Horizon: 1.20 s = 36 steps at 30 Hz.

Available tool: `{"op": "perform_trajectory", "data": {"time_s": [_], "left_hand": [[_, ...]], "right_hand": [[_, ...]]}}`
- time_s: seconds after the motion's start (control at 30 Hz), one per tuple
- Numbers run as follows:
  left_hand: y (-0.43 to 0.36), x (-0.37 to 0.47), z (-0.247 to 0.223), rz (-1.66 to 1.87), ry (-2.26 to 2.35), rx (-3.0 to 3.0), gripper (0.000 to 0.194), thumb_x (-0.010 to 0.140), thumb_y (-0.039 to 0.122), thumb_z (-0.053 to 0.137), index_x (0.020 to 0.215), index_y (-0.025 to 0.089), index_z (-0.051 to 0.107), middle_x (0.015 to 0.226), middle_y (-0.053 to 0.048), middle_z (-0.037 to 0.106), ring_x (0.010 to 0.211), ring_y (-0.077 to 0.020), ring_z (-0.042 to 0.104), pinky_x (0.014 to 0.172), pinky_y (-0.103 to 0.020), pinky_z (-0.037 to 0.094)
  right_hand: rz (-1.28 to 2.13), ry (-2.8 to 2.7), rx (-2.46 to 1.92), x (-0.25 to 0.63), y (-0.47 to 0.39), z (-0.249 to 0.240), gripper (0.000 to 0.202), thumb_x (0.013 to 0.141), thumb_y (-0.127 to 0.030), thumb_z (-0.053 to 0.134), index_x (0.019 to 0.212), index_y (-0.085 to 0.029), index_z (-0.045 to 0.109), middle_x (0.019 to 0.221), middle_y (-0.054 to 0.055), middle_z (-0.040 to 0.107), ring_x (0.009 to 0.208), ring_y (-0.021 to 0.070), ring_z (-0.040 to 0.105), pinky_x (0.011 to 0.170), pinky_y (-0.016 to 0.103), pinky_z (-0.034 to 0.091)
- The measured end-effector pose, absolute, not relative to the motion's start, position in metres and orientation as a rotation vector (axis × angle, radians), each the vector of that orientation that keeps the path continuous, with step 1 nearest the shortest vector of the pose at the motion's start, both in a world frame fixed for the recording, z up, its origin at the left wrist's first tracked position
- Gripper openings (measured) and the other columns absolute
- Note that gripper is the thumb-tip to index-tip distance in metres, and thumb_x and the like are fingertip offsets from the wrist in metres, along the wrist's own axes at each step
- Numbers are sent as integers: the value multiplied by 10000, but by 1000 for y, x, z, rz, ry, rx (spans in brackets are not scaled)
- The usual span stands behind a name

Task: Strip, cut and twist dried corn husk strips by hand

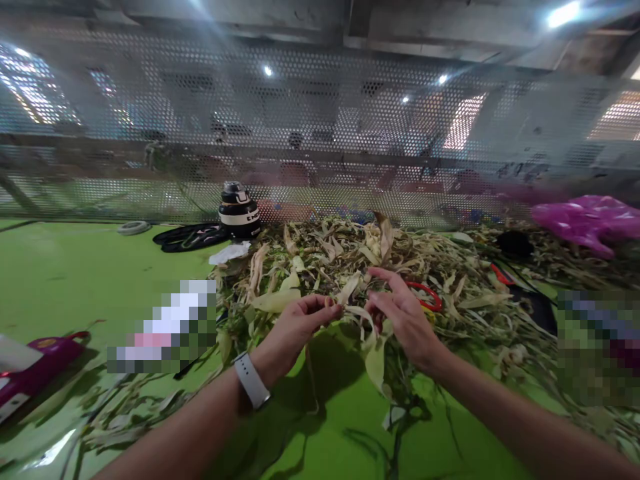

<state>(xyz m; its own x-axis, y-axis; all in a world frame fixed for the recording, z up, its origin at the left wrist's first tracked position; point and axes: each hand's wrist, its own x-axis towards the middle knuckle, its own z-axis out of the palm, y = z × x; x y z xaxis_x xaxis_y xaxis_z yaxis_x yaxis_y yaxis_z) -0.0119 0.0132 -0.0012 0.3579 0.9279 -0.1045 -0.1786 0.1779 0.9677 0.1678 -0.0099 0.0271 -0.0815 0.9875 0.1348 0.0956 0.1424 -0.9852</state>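
Observation:
Both hands are over the near edge of a heap of dry, pale plant leaves that resemble corn husks (330, 250). My left hand (295, 330), with a watch on a pale strap (251, 381), pinches a pale dry leaf (349, 288) between thumb and fingertips. Across from it, my right hand (403, 317) has its index finger stretched out and its lower fingers curled around a hanging leaf strip (375, 363); part of that grip is hidden. Beside the left hand lies a broad yellowish leaf (277, 301).
Red-handled scissors (425, 295) lie among the leaves just past my right hand. A black-and-white bottle (240, 213) stands behind, near a crumpled white tissue (230, 253). A magenta device (45, 360) sits left, a pink plastic bag (590, 223) right. Perforated metal screen (320, 133) backs the green table (75, 273).

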Motion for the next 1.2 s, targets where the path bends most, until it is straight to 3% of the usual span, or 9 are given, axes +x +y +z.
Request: {"op": "perform_trajectory", "data": {"time_s": [0.13, 0.3, 0.4, 0.57, 0.67, 0.8, 1.07, 1.2], "left_hand": [[17, -14, -4, 908, 868, 1087, 247, 654, 353, 731, 752, 143, 645, 682, -8, 589, 559, -84, 455, 516, -191, 320], [11, -11, 1, 901, 852, 1127, 262, 615, 350, 757, 737, 142, 655, 720, -20, 616, 633, -111, 509, 599, -214, 371], [9, -8, 5, 893, 822, 1152, 278, 578, 357, 777, 717, 140, 673, 694, -18, 623, 625, -115, 509, 612, -229, 375], [7, -6, 10, 880, 828, 1166, 272, 555, 351, 785, 679, 139, 668, 646, 1, 612, 600, -106, 497, 613, -234, 373], [7, -6, 10, 903, 851, 1174, 255, 585, 326, 770, 710, 137, 652, 689, -10, 625, 644, -122, 525, 652, -252, 396], [7, -5, 7, 962, 856, 1150, 301, 584, 277, 773, 790, 150, 594, 730, -1, 617, 709, -129, 548, 709, -267, 415], [10, -4, -2, 1000, 938, 1267, 314, 638, 270, 711, 780, 173, 449, 654, 56, 509, 611, -85, 470, 590, -212, 377], [6, -3, -1, 998, 939, 1456, 279, 679, 269, 667, 767, 183, 417, 661, 53, 480, 627, -101, 467, 577, -219, 380]], "right_hand": [[1169, -1592, -949, 172, -10, 27, 274, 799, -256, 546, 1064, -191, 563, 810, 23, 650, 610, 121, 601, 598, 285, 510], [607, -1823, -868, 170, -13, 25, 77, 807, -244, 593, 816, -203, 657, 787, 35, 607, 761, 153, 578, 706, 304, 489], [473, -1867, -863, 168, -18, 30, 102, 823, -250, 574, 763, -197, 638, 869, 59, 582, 860, 173, 562, 767, 321, 472], [584, -1911, -965, 168, -19, 30, 139, 842, -287, 557, 771, -189, 625, 757, 33, 617, 741, 159, 572, 715, 312, 464], [528, -1904, -1017, 170, -14, 27, 112, 825, -287, 585, 856, -204, 653, 824, 39, 659, 809, 178, 589, 780, 343, 445], [512, -1950, -1051, 171, -10, 26, 114, 817, -283, 593, 794, -198, 665, 778, 27, 675, 757, 169, 608, 748, 320, 443], [476, -2011, -1191, 169, -10, 26, 114, 808, -219, 581, 741, -170, 659, 739, 22, 681, 710, 152, 603, 706, 279, 415], [490, -1940, -1277, 168, -12, 23, 110, 808, -285, 591, 816, -181, 627, 771, 20, 655, 765, 168, 582, 731, 289, 411]]}}
